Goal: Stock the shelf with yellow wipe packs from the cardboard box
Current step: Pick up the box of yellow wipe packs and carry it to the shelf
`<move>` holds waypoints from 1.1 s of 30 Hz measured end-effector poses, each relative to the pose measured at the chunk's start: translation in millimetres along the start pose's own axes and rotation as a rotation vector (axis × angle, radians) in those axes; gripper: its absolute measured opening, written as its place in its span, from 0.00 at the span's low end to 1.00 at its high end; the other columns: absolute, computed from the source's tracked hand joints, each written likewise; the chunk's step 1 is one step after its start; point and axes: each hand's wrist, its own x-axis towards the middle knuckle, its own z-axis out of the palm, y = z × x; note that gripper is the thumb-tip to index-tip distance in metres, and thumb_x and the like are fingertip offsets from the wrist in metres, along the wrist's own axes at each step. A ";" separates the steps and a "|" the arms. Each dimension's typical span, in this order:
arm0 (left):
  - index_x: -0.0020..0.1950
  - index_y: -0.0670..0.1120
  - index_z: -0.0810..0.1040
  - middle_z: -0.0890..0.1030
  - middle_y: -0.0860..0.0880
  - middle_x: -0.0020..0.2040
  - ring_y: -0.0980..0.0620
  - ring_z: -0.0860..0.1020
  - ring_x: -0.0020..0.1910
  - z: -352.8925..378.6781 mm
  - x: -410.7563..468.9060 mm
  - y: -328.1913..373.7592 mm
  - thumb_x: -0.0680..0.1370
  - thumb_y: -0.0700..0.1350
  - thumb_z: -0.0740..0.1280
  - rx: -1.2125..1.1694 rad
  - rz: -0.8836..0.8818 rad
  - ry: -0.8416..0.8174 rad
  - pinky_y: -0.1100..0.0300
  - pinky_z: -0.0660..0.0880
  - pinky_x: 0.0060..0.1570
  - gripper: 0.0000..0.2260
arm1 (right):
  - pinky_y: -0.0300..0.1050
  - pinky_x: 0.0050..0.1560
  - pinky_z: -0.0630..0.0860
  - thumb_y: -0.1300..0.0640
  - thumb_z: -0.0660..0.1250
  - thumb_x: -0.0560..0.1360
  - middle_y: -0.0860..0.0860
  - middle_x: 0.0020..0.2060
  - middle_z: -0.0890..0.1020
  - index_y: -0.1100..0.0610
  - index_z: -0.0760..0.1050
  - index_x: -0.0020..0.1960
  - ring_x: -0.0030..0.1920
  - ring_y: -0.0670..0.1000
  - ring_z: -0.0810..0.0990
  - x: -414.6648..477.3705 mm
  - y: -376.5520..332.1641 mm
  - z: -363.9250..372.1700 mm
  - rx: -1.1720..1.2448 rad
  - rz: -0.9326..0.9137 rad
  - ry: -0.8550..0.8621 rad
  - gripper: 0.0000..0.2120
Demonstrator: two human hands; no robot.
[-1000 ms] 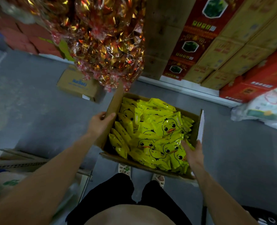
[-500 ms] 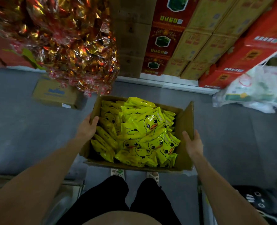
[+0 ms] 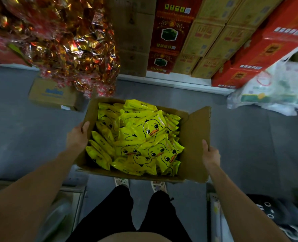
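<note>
The box point(image 3: 195, 137) is plain brown cardboard, rectangular and open-topped, with its right flap standing up and a little ragged at the corner. It is held between the two hands above a smooth grey floor point(image 3: 22, 137).

The left hand point(image 3: 77, 135) grips the box's left wall, with the thumb hooked over the rim and the fingers out of sight on the outer face. The right hand point(image 3: 211, 155) grips the right flap, with the thumb lying on its inner face and the fingers hidden behind it.

Inside the box lie the packs point(image 3: 144, 137). They are glossy yellow plastic pillows with crimped ends and a cartoon duck face printed on them. Some are heaped flat in the middle and others stand on edge along the left wall.

Beyond the box's far left corner hang crinkled red-and-gold foil bags point(image 3: 66, 41), and a small closed carton point(image 3: 52, 94) sits on the floor left of it. A stack point(image 3: 214, 41) of printed red and tan cartons rises beyond the box's far side. A soft white sack point(image 3: 275, 89) slumps to the far right. Patterned shoes point(image 3: 122, 181) show just under the box's near edge.
</note>
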 end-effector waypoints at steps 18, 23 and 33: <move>0.35 0.34 0.70 0.76 0.30 0.37 0.31 0.75 0.43 -41.8 -35.1 -10.9 0.82 0.46 0.55 -0.017 -0.006 0.204 0.44 0.69 0.44 0.21 | 0.53 0.39 0.74 0.50 0.60 0.79 0.58 0.29 0.73 0.61 0.64 0.27 0.33 0.57 0.74 1.7 -40.1 -17.3 0.021 -0.206 0.051 0.25; 0.27 0.42 0.58 0.63 0.44 0.25 0.42 0.68 0.34 -42.3 -95.1 -30.0 0.82 0.46 0.57 -0.055 -0.089 0.327 0.50 0.62 0.36 0.23 | 0.45 0.31 0.67 0.52 0.61 0.80 0.53 0.26 0.70 0.59 0.63 0.26 0.26 0.50 0.68 3.7 -54.6 -44.4 0.004 -0.389 -0.024 0.25; 0.30 0.31 0.70 0.73 0.32 0.29 0.37 0.74 0.32 -23.2 -270.4 -50.3 0.81 0.45 0.60 -0.330 -0.397 0.584 0.50 0.67 0.33 0.23 | 0.44 0.42 0.63 0.51 0.57 0.81 0.57 0.34 0.73 0.69 0.76 0.41 0.40 0.55 0.71 -13.5 -94.5 -75.8 -0.214 -0.848 -0.230 0.22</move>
